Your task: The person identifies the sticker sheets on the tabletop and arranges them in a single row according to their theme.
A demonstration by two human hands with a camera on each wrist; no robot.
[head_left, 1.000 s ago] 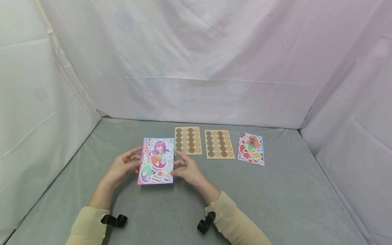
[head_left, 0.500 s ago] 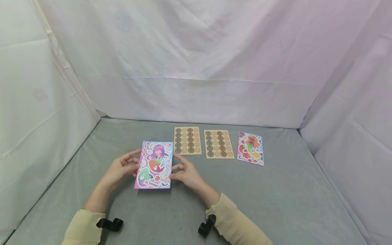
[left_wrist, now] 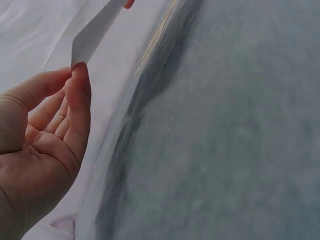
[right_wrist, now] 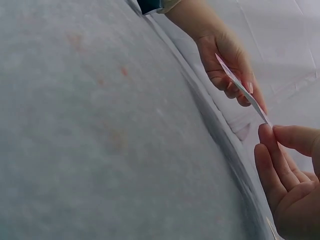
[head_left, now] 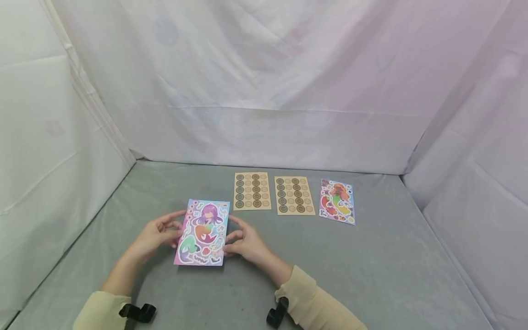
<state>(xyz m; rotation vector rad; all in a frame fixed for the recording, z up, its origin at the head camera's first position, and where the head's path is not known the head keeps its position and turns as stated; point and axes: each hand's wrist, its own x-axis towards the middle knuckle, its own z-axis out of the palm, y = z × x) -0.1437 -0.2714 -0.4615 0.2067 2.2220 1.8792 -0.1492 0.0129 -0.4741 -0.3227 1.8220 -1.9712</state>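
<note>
A mermaid sticker sheet (head_left: 203, 233), pink and blue, is held above the grey table between both hands. My left hand (head_left: 154, 236) pinches its left edge, and my right hand (head_left: 249, 243) pinches its right edge. In the left wrist view the thumb and fingertips of my left hand (left_wrist: 45, 135) grip the pale back of the sheet (left_wrist: 92, 37). Seen edge-on in the right wrist view, the sheet (right_wrist: 242, 89) runs from the left hand (right_wrist: 222, 60) to the pinching fingertips of my right hand (right_wrist: 295, 180).
Two tan sheets of round stickers (head_left: 252, 191) (head_left: 294, 196) lie side by side further back on the grey table (head_left: 371, 275). To their right lies another mermaid sheet (head_left: 337, 201). White cloth walls (head_left: 264, 82) enclose the table's back and sides.
Both hands have moved the held mermaid sheet toward the body and slightly left, away from the tan sheets. Their pinch on its edges is unchanged.
</note>
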